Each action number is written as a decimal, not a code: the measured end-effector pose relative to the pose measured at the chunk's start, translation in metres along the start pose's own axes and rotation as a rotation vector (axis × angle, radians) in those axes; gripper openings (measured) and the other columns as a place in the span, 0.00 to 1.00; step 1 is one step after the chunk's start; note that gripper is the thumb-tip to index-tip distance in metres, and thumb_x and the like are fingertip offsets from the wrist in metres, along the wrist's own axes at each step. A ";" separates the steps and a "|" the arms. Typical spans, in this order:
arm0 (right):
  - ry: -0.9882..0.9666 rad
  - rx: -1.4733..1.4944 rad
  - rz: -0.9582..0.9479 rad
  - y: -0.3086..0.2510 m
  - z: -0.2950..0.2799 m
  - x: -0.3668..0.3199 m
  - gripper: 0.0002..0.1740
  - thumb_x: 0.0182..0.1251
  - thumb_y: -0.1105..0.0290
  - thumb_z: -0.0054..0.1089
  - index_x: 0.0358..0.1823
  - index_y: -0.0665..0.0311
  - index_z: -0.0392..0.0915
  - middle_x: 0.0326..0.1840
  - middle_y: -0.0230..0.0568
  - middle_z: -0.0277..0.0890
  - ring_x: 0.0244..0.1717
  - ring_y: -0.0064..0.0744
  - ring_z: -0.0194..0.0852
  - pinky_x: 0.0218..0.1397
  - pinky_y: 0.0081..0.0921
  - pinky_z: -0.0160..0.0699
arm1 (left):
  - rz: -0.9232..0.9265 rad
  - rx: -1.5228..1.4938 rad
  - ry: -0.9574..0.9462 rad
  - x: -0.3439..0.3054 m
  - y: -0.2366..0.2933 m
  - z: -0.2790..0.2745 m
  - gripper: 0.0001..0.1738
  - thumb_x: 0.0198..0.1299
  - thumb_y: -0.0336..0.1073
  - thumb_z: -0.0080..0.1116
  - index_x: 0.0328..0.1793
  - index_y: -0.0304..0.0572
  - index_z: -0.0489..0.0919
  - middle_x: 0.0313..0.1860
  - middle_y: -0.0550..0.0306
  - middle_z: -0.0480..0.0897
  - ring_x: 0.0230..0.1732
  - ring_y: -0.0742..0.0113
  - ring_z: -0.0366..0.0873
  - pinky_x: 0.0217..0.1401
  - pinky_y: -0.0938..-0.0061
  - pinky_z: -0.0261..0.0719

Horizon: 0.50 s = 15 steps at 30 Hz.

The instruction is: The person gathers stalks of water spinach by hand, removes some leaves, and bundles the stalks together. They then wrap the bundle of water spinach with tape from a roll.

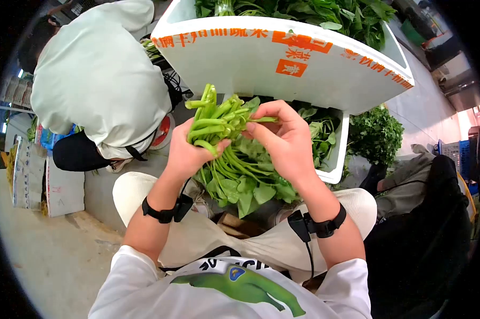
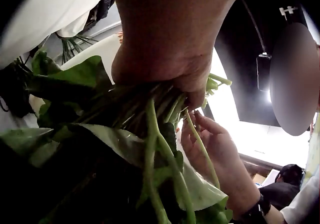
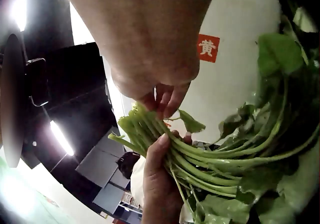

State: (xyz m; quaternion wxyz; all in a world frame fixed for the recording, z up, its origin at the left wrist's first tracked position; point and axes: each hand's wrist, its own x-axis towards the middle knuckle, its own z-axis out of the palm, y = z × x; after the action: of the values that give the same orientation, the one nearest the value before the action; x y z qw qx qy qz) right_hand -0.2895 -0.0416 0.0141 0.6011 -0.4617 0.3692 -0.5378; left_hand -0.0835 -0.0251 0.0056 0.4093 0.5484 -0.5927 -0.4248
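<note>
My left hand (image 1: 197, 151) grips a bunch of leafy greens (image 1: 226, 119) around its thick pale stems, with the cut ends pointing up and away. The leaves (image 1: 245, 189) hang down toward my lap. At the upper right of the bunch, my right hand (image 1: 288, 141) pinches a thin green stem between thumb and fingers beside the cut ends. In the right wrist view, a small leaf (image 3: 192, 121) sticks out by those fingertips, and the left thumb (image 3: 159, 146) lies across the stems. Dark leaves (image 2: 75, 79) fill much of the left wrist view.
A large white foam box (image 1: 240, 58) with orange print holds more greens ahead. Under it, another white box (image 1: 336, 154) holds leaves. Leafy herbs (image 1: 378, 133) lie to its right. A person in a pale top (image 1: 101, 74) bends over at the left, near a standing carton (image 1: 64, 186).
</note>
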 end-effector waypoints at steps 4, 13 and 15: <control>0.008 -0.611 -0.296 -0.020 -0.010 0.002 0.06 0.59 0.78 0.68 0.37 0.64 0.81 0.37 0.40 0.79 0.36 0.35 0.81 0.42 0.28 0.80 | 0.015 0.022 -0.010 0.000 0.003 0.002 0.23 0.49 0.28 0.76 0.52 0.34 0.82 0.43 0.60 0.88 0.40 0.79 0.81 0.46 0.78 0.80; -0.035 -1.119 -0.683 -0.004 -0.027 0.006 0.09 0.59 0.72 0.67 0.37 0.63 0.76 0.34 0.38 0.72 0.40 0.40 0.73 0.46 0.34 0.74 | 0.013 0.062 -0.054 0.001 0.009 0.008 0.23 0.49 0.26 0.74 0.53 0.34 0.83 0.43 0.59 0.88 0.41 0.78 0.82 0.48 0.77 0.81; -0.026 -1.110 -0.647 -0.002 -0.027 0.005 0.09 0.60 0.72 0.67 0.38 0.63 0.76 0.34 0.39 0.73 0.41 0.42 0.74 0.46 0.35 0.74 | 0.017 0.065 -0.046 0.002 0.009 0.010 0.22 0.49 0.26 0.74 0.52 0.34 0.83 0.43 0.59 0.89 0.41 0.78 0.82 0.47 0.77 0.80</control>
State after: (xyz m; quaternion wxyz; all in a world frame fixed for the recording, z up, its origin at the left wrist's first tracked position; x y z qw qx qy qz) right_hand -0.3146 -0.0509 0.0086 0.0844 -0.7986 0.4273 -0.4153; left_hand -0.0955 -0.0259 0.0115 0.3811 0.5467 -0.6199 -0.4142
